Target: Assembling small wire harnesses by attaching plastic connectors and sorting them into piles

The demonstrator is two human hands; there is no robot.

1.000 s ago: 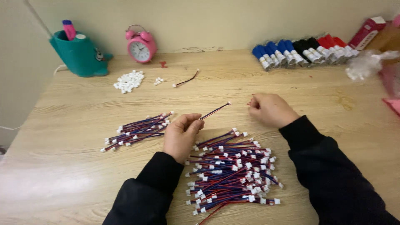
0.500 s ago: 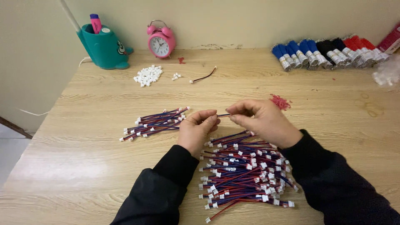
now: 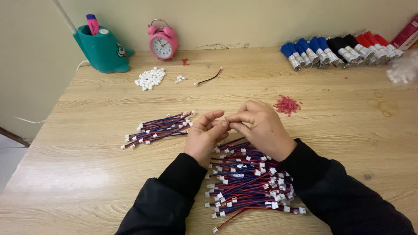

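Note:
My left hand [image 3: 203,138] and my right hand [image 3: 262,128] meet above the wooden table [image 3: 87,174], fingertips pinched together on a thin red-blue wire that the fingers mostly hide. Just below the hands lies a large loose pile of red-blue wires with white connectors [image 3: 250,185]. A smaller, neater bundle of the same wires [image 3: 157,127] lies to the left of my left hand. A little heap of red bits [image 3: 286,105] sits just right of my right hand.
At the back stand a teal pen holder [image 3: 103,50] and a pink alarm clock [image 3: 163,42]. Loose white connectors [image 3: 150,78] and a single wire [image 3: 209,79] lie nearby. Blue, black and red wire bundles [image 3: 339,48] line the back right, by a clear bag [image 3: 402,72].
My hands were apart with a wire stretched between them; they have come together at the middle. The view has shifted left and closer.

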